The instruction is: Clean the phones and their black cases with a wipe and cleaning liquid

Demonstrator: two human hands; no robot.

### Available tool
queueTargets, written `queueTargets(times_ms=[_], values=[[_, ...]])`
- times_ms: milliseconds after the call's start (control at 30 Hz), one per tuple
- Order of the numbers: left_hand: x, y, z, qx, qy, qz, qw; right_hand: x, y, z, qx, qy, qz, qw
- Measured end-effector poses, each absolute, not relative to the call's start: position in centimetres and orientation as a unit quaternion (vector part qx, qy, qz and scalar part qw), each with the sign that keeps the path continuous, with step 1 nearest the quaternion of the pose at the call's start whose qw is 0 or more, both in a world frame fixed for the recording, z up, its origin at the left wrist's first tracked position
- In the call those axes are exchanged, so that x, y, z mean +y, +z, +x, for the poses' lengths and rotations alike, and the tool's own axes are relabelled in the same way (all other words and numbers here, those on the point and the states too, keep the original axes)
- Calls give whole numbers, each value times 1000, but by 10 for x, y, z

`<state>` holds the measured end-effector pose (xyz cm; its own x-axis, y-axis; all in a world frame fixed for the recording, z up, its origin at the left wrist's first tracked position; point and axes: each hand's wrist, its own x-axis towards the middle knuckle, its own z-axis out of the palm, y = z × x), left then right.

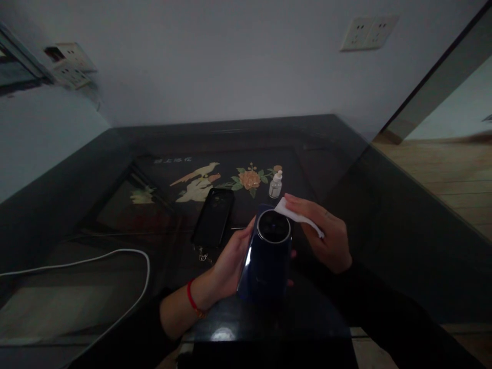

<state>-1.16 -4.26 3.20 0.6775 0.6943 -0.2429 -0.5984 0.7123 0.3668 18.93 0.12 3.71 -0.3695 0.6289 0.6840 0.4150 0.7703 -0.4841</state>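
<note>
My left hand (230, 261) grips a dark blue phone (265, 261) from below, its back facing up with a round camera ring (273, 225) at the top. My right hand (326, 236) pinches a small white wipe (298, 215) against the phone's upper right corner, beside the camera ring. A red string bracelet (192, 300) circles my left wrist. Both hands hover above a dark glass table (365, 205).
A black phone case (213, 218) with a small charm lies on the table left of the phone. A small clear dropper bottle (275, 184) stands behind it. A white cable (115, 253) loops at the left. Wall sockets (369, 32) are above.
</note>
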Motion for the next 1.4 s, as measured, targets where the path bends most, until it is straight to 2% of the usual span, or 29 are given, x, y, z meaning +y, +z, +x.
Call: queueTargets(times_ms=[133, 233, 367, 467, 600, 767, 833, 1000, 1133, 1300, 1400], values=[[-48, 28, -9, 213, 306, 143, 917, 0, 34, 181, -897, 104, -205, 378], [-49, 30, -8, 219, 320, 144, 910, 3, 32, 184, -906, 80, -212, 359], [-46, 36, -9, 210, 389, 137, 887, 7, 31, 191, -884, 47, -269, 380], [-43, 35, -10, 201, 424, 137, 872, 4, 33, 191, -884, 18, -248, 395], [-40, 30, -11, 194, 433, 141, 869, -2, 37, 188, -885, 68, -198, 415], [-44, 33, -9, 207, 405, 117, 883, -2, 36, 191, -741, 109, -405, 524], [-46, 35, -7, 229, 399, 110, 881, 0, 33, 190, -759, 105, -402, 502], [-50, 36, -3, 249, 413, 109, 869, -1, 28, 178, -894, 68, -229, 379], [-49, 37, -3, 256, 423, 105, 863, -1, 29, 178, -925, 23, -161, 344], [-50, 39, -3, 230, 424, 131, 866, 3, 29, 186, -893, 12, -254, 372], [-51, 35, -2, 247, 399, 133, 873, 2, 28, 182, -907, 18, -242, 343]])
